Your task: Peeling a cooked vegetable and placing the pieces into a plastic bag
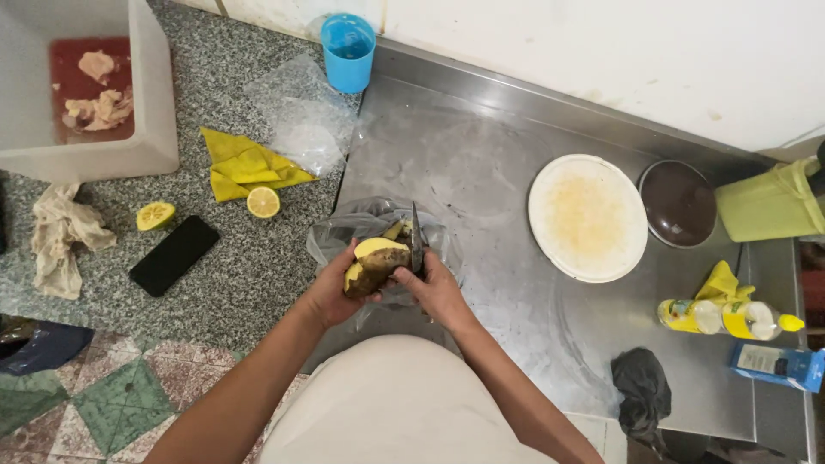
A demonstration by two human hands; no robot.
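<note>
Fingers [354, 258] of the left hand [331, 292] wrap under a half-peeled potato [375, 262], its long axis running left to right, yellow peeled face up. Right hand [438, 288] is closed on a knife [417, 241], blade pointing away, touching the potato's right end above a plastic bag [344, 230] on the steel counter [481, 172].
</note>
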